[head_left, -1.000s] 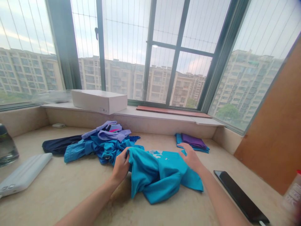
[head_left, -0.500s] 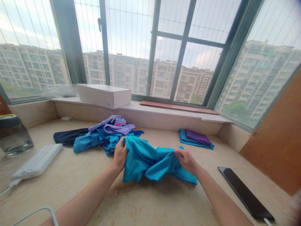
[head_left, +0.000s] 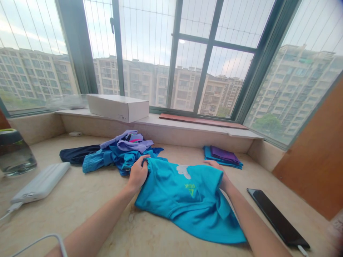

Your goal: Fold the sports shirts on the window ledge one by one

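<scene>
A turquoise T-shirt [head_left: 187, 194] with a white and yellow print lies spread on the beige stone counter [head_left: 80, 210] in front of me. My left hand [head_left: 138, 174] pinches its far left corner. My right hand [head_left: 221, 175] grips the far right corner, with most of its fingers hidden behind the cloth. Both hands hold the shirt stretched between them.
A heap of blue and lilac clothes [head_left: 118, 153] lies behind my left hand. Folded blue and purple clothes [head_left: 223, 157] sit at the back right. A black phone [head_left: 277, 217] lies right, a white power bank [head_left: 40, 182] and a water bottle [head_left: 13, 153] left. A white box [head_left: 118, 107] rests on the sill.
The shirt was bunched up between my hands and lifted. It now lies spread out flat on the counter, with my hands further apart at its far corners.
</scene>
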`<state>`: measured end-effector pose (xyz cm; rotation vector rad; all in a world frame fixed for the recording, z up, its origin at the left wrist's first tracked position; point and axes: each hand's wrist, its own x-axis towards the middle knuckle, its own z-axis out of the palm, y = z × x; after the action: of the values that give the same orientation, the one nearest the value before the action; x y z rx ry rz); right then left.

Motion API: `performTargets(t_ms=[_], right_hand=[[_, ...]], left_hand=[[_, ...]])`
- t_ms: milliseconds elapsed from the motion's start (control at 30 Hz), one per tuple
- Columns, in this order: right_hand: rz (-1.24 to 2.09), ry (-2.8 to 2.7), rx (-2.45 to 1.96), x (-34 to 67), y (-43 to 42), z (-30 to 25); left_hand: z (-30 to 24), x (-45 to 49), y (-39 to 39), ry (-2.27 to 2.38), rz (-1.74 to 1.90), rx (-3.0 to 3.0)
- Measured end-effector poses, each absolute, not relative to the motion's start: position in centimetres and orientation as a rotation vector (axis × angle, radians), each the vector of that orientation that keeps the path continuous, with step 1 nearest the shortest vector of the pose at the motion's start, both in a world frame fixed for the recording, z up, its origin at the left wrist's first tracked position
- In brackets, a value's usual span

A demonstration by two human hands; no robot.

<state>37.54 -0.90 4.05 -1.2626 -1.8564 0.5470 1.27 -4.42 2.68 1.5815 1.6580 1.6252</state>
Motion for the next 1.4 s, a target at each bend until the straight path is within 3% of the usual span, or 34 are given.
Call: performTargets(t_ms=[167, 333, 433, 667, 900, 1100, 1233, 1400], right_hand=[[0.943, -2.36, -1.107, 37.0, -3.5, 4.3], [0.781, -2.45, -1.206, 35.7, -3.7, 3.6], [0.625, -2.353, -1.229, 34.8, -3.2, 3.5], [0.316, -1.787, -1.368, 34.8, -2.7, 4.2], [0.297, -1.518, -1.314, 35.3, -2.2, 4.3], [0.519, -1.859, -1.107, 34.1, -3.2, 3.6], [0.56, -2.212, -1.025, 32.8, -4.3, 2.8], [0.545, -2.162, -1.16, 31.6, -4.6, 2.1]], left_hand=[[3.5, 2.1, -5.8, 1.48, 1.573, 2.194], [4.3, 3.6, -8.3, 0.98, 0.81, 2.732], [3.9, 4.4, -9.0, 0.844, 0.578, 2.726], [2.9, 5.3, -8.1, 1.083, 0.882, 2.494], [4.4, 5.0, -7.8, 1.115, 1.37, 1.465], [5.2, 4.4, -8.0, 0.944, 1.291, 0.781], [5.8, 4.2, -8.6, 0.695, 1.142, 0.701], [5.4, 3.7, -9.1, 0.592, 1.052, 0.852]])
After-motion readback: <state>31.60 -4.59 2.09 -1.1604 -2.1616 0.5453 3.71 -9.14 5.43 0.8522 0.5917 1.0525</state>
